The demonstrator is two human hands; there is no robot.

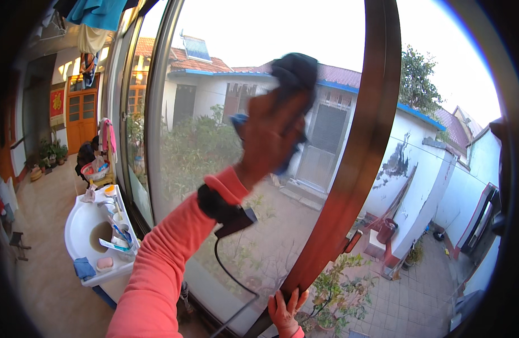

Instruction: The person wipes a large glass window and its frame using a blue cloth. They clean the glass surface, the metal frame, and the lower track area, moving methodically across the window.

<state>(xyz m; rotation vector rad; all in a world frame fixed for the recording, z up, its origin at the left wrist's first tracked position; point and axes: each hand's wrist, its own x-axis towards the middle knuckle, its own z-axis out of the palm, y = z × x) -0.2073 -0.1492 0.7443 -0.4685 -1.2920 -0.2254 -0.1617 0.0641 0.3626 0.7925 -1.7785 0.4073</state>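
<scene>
My left hand (274,126) is raised at the middle of the view, blurred by motion. A dark blue cloth (295,69) is bunched in it, showing above and beside the fingers. Behind the cloth is a large window pane (208,177), which looks hazy; whether cloth and glass touch is hard to tell. A black band with a small box and a cable (236,222) sits on my left wrist. Low down, my right hand (287,312) grips the lower part of the brown window frame (339,181), fingers against its edge.
On the left stands a white washbasin (82,219) with toothbrushes, pink soap (105,264) and a blue cloth (84,268). Beyond it, a basin of items (94,169) rests on a stand. Clothes (94,17) hang overhead. Outside are potted plants (327,295) and a paved yard (420,295).
</scene>
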